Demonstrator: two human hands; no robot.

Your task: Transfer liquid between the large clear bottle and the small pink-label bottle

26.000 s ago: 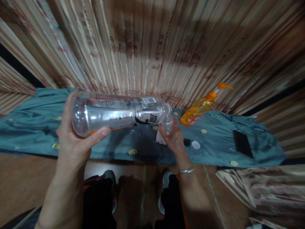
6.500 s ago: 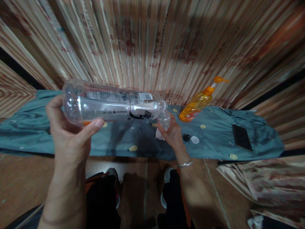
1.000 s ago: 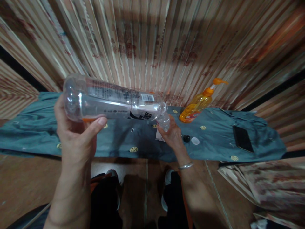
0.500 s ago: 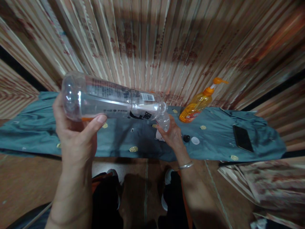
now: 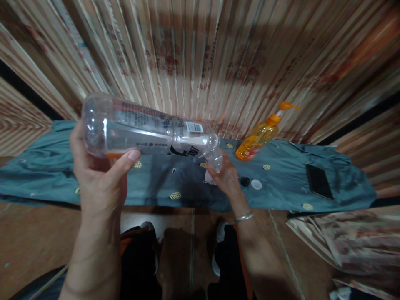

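My left hand (image 5: 103,166) is wrapped round the base end of a large clear plastic bottle (image 5: 140,133) with a printed label and barcode. The bottle lies almost level in the air, its neck pointing right and slightly down. At its mouth, my right hand (image 5: 226,173) grips a small clear plastic bottle (image 5: 215,158), held tilted so that the two mouths meet or nearly meet; I cannot tell whether they touch. No liquid is plainly visible in the large bottle. A pale pinkish cloth-like thing (image 5: 209,177) shows partly behind the right hand.
On the green patterned cloth (image 5: 156,183) stand an orange pump bottle (image 5: 258,139), a black cap (image 5: 245,181) and a white round lid (image 5: 256,184). A black phone (image 5: 319,181) lies to the right. A striped curtain (image 5: 193,62) hangs behind the table.
Almost nothing differs. Both hands and both bottles hold the same pose, with only a very slight shift of the view.
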